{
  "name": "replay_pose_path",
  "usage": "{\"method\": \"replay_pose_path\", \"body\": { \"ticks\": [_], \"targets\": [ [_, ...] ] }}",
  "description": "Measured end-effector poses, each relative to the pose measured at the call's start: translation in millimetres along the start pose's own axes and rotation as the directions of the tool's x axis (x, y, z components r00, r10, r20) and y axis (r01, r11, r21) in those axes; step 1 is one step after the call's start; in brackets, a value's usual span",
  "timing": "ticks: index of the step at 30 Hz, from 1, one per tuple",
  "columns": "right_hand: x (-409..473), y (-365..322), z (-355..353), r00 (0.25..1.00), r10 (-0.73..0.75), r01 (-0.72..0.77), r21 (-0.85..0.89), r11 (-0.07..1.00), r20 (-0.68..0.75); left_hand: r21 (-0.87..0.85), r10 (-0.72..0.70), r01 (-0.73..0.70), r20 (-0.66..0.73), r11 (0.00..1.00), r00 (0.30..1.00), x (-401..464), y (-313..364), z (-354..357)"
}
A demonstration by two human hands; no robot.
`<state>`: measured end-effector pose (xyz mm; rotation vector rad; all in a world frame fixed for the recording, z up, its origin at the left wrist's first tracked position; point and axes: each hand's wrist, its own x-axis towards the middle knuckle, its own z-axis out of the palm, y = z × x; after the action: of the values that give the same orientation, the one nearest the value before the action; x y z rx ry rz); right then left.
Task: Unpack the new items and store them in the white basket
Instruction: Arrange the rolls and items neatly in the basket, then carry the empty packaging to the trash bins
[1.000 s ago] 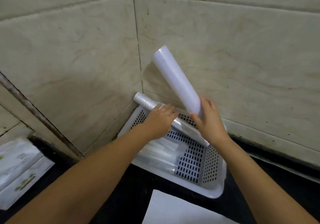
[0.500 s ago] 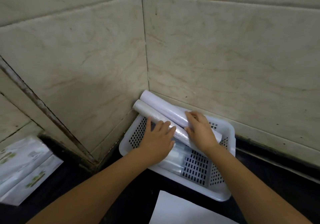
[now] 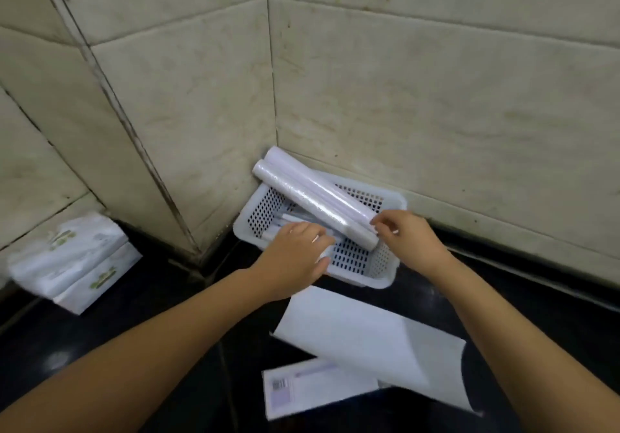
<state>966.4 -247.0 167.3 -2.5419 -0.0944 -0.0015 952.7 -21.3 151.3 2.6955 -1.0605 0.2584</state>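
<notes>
Two rolls (image 3: 315, 197) lying slantwise across the white basket (image 3: 391, 280) in the desk corner, flat packets underneath. Left hand (image 3: 295, 261) spread loose over the packets; right hand (image 3: 407, 243) pinching nothing, fingertips at the roll end.

The left hand (image 3: 297, 258) covers the near ends of the small wrapped items (image 3: 285, 223) lying in the white basket (image 3: 389, 202), so their number and kind cannot be told. Whether its fingers grip anything there is unclear. Near the basket, the printing on the flat packet (image 3: 315, 387) is blurred beyond reading. The soft packs (image 3: 72, 261), far left of the basket, are smeared, their green marks illegible.
</notes>
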Motion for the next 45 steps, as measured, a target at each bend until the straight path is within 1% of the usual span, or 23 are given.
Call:
{"method": "replay_pose_path", "body": {
  "ticks": [2,4,6,8,10,11,13,15,16,18,20,21,22,24,27,29,31,33,35,37,40,43,45],
  "targets": [
    [-42.2,18.0,-3.6,0.994,0.109,-0.109,-0.024,0.994,0.012,-0.135,-0.004,0.007,0.016,0.991,1.0,-36.0,20.6,-2.8],
    [-78.2,38.3,5.8,0.972,0.222,-0.219,-0.055,0.974,0.077,-0.219,-0.012,0.035,0.11,0.975,0.994,-74.6,40.5,6.6],
    [-103.5,52.6,23.7,0.932,0.288,-0.262,-0.142,0.955,0.219,-0.164,-0.005,0.048,0.254,0.985,0.967,-106.2,58.9,22.8],
    [-120.3,55.0,41.7,0.882,0.327,-0.263,-0.223,0.939,0.339,-0.066,-0.037,0.07,0.4,0.995,0.916,-125.4,73.3,40.4],
    [-126.8,50.9,54.1,0.863,0.356,-0.29,-0.224,0.93,0.358,0.024,-0.122,0.127,0.483,0.992,0.867,-134.2,80.9,55.5],
    [-128.3,48.2,56.9,0.87,0.352,-0.293,-0.213,0.932,0.345,0.049,-0.175,0.174,0.5,0.983,0.848,-136.1,83.6,60.6],
    [-132.2,42.1,54.9,0.887,0.292,-0.234,-0.196,0.952,0.357,0.077,-0.261,0.259,0.514,0.963,0.817,-137.4,87.9,67.6],
    [-143.2,34.6,43.9,0.896,0.21,-0.157,-0.163,0.974,0.391,0.13,-0.303,0.277,0.518,0.952,0.8,-139.0,94.2,70.9],
    [-150.9,32.7,35.9,0.902,0.188,-0.144,-0.142,0.979,0.388,0.152,-0.318,0.28,0.514,0.948,0.797,-140.9,97.6,71.5],
    [-171.1,31.8,14.3,0.931,0.193,-0.179,-0.071,0.981,0.309,0.175,-0.338,0.289,0.491,0.941,0.803,-147.7,102.2,68.9],
    [-197.8,35.7,-12.3,0.959,0.235,-0.237,-0.007,0.971,0.16,0.157,-0.348,0.312,0.484,0.937,0.803,-155.6,102.4,61.0],
    [-214.0,39.9,-26.4,0.96,0.267,-0.269,0.012,0.963,0.083,0.128,-0.354,0.336,0.489,0.933,0.797,-157.6,102.8,55.5],
    [-232.0,45.7,-40.6,0.95,0.311,-0.311,0.038,0.95,0.007,0.091,-0.36,0.364,0.489,0.927,0.795,-157.6,104.8,49.2],
    [-273.1,60.7,-66.3,0.902,0.412,-0.398,0.118,0.91,-0.131,0.004,-0.359,0.406,0.475,0.914,0.803,-148.8,115.7,35.1],
    [-348.3,81.4,-100.5,0.814,0.531,-0.498,0.186,0.847,-0.236,-0.144,-0.316,0.413,0.438,0.899,0.842,-116.8,153.2,17.2],
    [-407.1,93.9,-118.4,0.738,0.612,-0.545,0.283,0.789,-0.284,-0.222,-0.235,0.353,0.427,0.909,0.873,-89.9,194.1,11.7],
    [-471.6,104.0,-133.3,0.633,0.69,-0.564,0.401,0.722,-0.35,-0.292,-0.124,0.262,0.419,0.92,0.9,-66.8,247.9,11.9],
    [-538.2,112.2,-143.2,0.504,0.757,-0.575,0.493,0.653,-0.416,-0.356,0.009,0.153,0.413,0.922,0.911,-52.4,311.2,17.4],
    [-609.9,120.5,-146.6,0.334,0.822,-0.586,0.581,0.565,-0.462,-0.424,0.157,0.047,0.434,0.904,0.887,-49.0,382.6,27.0],
    [-686.8,126.3,-144.5,0.15,0.868,-0.572,0.675,0.466,-0.473,-0.49,0.304,-0.047,0.46,0.87,0.834,-54.6,457.6,38.4],
    [-813.6,119.8,-135.0,-0.099,0.886,-0.532,0.777,0.337,-0.453,-0.577,0.498,-0.167,0.48,0.799,0.722,-79.3,575.4,53.8],
    [-943.1,95.0,-119.6,-0.334,0.848,-0.475,0.85,0.227,-0.412,-0.634,0.65,-0.287,0.462,0.718,0.604,-124.3,696.2,64.2],
    [-1020.0,73.6,-109.1,-0.468,0.798,-0.42,0.89,0.177,-0.38,-0.674,0.736,-0.356,0.43,0.647,0.522,-166.1,771.9,68.2]
  ]
}}
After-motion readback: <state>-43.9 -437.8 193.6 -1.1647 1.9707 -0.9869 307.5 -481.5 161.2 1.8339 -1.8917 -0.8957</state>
